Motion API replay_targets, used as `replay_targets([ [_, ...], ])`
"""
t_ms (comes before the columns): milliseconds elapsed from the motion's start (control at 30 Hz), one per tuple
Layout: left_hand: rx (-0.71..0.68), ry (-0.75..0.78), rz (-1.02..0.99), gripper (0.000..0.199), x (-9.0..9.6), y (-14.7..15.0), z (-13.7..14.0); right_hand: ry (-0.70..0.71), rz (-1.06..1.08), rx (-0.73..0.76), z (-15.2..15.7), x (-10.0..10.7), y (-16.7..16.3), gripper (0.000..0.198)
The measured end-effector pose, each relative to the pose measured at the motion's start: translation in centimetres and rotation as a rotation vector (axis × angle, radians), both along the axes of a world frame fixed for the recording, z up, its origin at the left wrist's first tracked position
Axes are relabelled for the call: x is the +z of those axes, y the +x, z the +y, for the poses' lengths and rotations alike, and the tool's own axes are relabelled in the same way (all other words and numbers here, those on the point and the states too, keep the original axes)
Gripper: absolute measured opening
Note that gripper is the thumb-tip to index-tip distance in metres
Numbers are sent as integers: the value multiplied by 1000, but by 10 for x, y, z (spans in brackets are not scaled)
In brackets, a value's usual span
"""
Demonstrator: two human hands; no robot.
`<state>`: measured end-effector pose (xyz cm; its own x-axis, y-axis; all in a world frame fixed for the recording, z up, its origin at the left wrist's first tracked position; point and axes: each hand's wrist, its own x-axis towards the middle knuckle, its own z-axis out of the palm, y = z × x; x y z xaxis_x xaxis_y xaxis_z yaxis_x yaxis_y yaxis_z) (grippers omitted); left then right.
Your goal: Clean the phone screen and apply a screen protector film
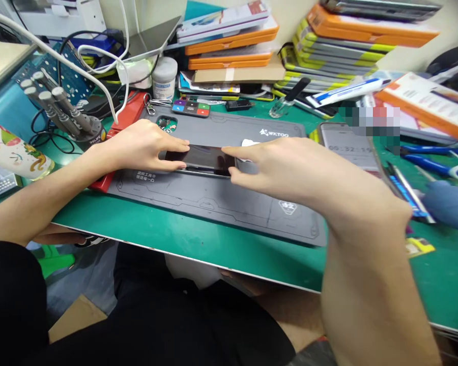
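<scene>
A dark, glossy smartphone lies screen up and lengthwise across the grey work mat. My left hand grips its left end, thumb on the near edge and fingers on the far edge. At the opposite end, my right hand pinches the phone the same way between thumb and forefinger. A small white item shows just behind my right fingertips; its kind is partly hidden. The mat's recessed tray, beyond my left hand, holds small parts.
Screwdrivers stand in a round holder at left, near a patterned bottle. Orange boxes are stacked at the back. To the right lie a phone showing a timer and blue-handled pliers. A white cable arches over the left side.
</scene>
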<state>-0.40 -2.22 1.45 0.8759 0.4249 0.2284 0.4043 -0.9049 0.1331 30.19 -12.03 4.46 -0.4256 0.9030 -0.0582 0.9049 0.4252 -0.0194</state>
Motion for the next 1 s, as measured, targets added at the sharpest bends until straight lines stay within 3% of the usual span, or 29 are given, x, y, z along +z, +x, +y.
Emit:
replay_targets([
  [200,0,-3,-27,43,-1,-1,2,-101,281,-49,20,-5,17,70],
  [367,7,31,-44,42,-2,-1,3,-180,374,-71,28,-10,18,71],
  [700,13,-80,28,50,2,1,5,-96,334,-26,30,-15,20,72],
  [1000,150,-230,165,68,14,4,1,-140,416,-6,35,-22,23,77],
])
